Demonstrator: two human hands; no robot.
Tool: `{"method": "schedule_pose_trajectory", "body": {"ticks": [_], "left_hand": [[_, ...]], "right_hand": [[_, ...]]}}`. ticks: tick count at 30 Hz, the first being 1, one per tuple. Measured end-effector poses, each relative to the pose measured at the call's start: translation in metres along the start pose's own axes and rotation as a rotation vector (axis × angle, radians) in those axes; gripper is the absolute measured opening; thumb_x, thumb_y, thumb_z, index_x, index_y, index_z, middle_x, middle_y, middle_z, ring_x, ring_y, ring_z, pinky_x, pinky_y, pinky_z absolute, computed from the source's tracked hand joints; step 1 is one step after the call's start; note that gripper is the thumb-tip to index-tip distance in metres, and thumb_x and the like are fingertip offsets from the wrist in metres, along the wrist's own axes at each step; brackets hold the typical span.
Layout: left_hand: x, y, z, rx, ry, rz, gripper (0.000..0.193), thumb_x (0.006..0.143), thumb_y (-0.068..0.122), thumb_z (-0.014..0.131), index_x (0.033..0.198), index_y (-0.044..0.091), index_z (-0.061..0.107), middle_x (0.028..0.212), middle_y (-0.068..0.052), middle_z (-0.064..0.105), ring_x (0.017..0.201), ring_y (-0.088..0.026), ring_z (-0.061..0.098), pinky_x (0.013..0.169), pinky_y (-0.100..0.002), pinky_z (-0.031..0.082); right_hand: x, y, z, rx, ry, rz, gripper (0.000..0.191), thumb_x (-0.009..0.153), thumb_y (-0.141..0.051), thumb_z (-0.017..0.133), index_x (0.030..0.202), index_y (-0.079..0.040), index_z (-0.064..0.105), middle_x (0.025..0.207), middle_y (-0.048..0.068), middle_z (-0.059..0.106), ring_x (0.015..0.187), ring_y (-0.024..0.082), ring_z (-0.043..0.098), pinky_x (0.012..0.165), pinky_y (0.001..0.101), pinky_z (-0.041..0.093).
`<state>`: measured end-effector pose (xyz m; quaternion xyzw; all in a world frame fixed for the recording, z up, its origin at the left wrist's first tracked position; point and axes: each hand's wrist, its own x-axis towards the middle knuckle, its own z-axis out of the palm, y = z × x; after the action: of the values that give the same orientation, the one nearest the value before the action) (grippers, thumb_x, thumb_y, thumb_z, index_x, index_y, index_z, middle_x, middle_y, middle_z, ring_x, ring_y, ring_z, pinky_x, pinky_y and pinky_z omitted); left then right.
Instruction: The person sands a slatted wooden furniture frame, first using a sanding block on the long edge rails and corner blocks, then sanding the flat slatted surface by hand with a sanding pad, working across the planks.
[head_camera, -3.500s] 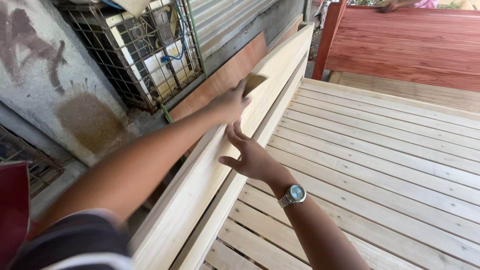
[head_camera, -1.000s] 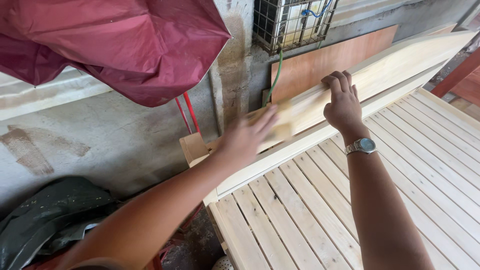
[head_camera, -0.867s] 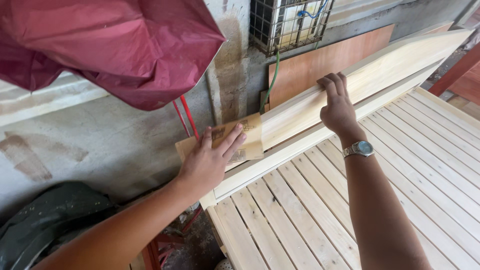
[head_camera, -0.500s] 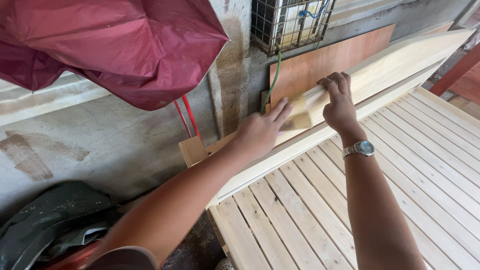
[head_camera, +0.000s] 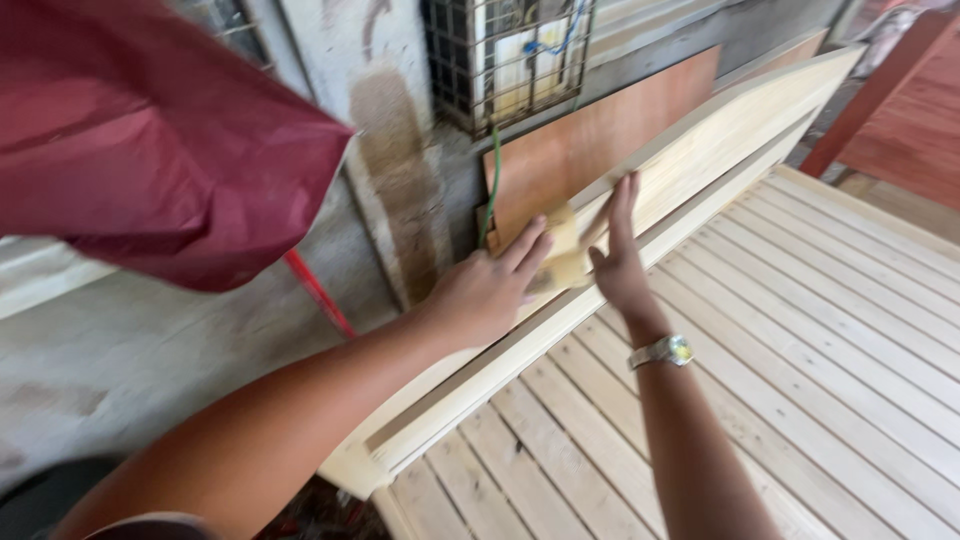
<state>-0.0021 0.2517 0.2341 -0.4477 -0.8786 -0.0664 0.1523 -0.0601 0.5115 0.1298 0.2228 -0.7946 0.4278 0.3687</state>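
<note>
Directly ahead I see a pale wooden side board (head_camera: 700, 150) standing on edge along a slatted bed frame (head_camera: 800, 330). My left hand (head_camera: 490, 290) presses a tan sheet of sandpaper (head_camera: 562, 262) flat against the board's face, fingers stretched over it and gripping it against the wood. My right hand (head_camera: 618, 255), a silver wristwatch (head_camera: 662, 351) on its wrist, lies open on the board just beside the sandpaper, fingers straight and released, holding nothing.

Behind the board leans a reddish-brown plywood panel (head_camera: 590, 140), against a stained grey wall (head_camera: 390, 160). A rusty wire cage (head_camera: 505, 55) hangs on that wall, with pale boxes and a blue cable inside; a green cord (head_camera: 493, 185) drops from it. A dark red cloth (head_camera: 150, 140) fills the upper left, close to my left arm.

Compared with half a second ago, the view has swung closer, and my left hand has slid up to meet the right.
</note>
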Motion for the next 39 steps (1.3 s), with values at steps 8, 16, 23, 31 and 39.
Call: {"method": "schedule_pose_trajectory", "body": {"ticks": [8, 16, 23, 31, 39], "left_hand": [[0.237, 0.02, 0.041, -0.031, 0.083, 0.011, 0.074, 0.088, 0.019, 0.055, 0.156, 0.009, 0.027, 0.167, -0.013, 0.017, 0.098, -0.038, 0.071, 0.072, -0.052, 0.061], [0.255, 0.04, 0.026, -0.011, 0.224, 0.083, 0.07, 0.089, 0.017, 0.058, 0.155, 0.006, 0.038, 0.167, -0.012, 0.026, 0.094, -0.037, 0.073, 0.078, -0.049, 0.06], [0.066, -0.001, 0.009, -0.041, -0.171, 0.068, 0.075, 0.095, 0.028, 0.06, 0.154, -0.002, 0.025, 0.169, -0.017, 0.005, 0.074, -0.045, 0.072, 0.067, -0.051, 0.059], [0.225, 0.03, 0.014, -0.024, 0.076, 0.225, 0.079, 0.09, 0.029, 0.069, 0.153, -0.001, 0.032, 0.167, -0.022, 0.015, 0.101, -0.048, 0.069, 0.084, -0.053, 0.058], [0.322, 0.066, -0.01, -0.13, -0.109, -0.071, 0.073, 0.1, 0.032, 0.049, 0.16, 0.007, 0.016, 0.17, -0.012, 0.012, 0.136, -0.039, 0.05, 0.11, -0.049, 0.044]], "right_hand": [[-0.005, 0.012, 0.012, 0.032, 0.038, 0.331, 0.095, 0.081, 0.015, 0.06, 0.16, -0.004, 0.011, 0.17, 0.022, -0.003, 0.157, 0.035, -0.009, 0.126, 0.0411, 0.006], [-0.01, 0.003, -0.037, -0.127, -0.191, 0.36, 0.089, 0.088, 0.008, 0.06, 0.162, -0.007, 0.015, 0.173, 0.021, -0.003, 0.159, 0.034, 0.005, 0.126, 0.0384, 0.017], [-0.011, 0.014, -0.037, -0.008, -0.198, 0.419, 0.093, 0.083, 0.007, 0.058, 0.159, -0.006, 0.006, 0.169, 0.024, 0.001, 0.152, 0.035, 0.027, 0.108, 0.0368, 0.043], [-0.015, 0.02, -0.039, -0.155, -0.226, 0.28, 0.085, 0.084, 0.01, 0.062, 0.159, -0.004, 0.025, 0.168, 0.027, 0.014, 0.155, 0.045, 0.015, 0.121, 0.0419, 0.033], [-0.007, 0.015, -0.053, -0.166, -0.301, 0.421, 0.084, 0.082, 0.011, 0.054, 0.16, -0.012, 0.03, 0.171, 0.014, 0.013, 0.147, 0.04, 0.034, 0.12, 0.0415, 0.034]]}}
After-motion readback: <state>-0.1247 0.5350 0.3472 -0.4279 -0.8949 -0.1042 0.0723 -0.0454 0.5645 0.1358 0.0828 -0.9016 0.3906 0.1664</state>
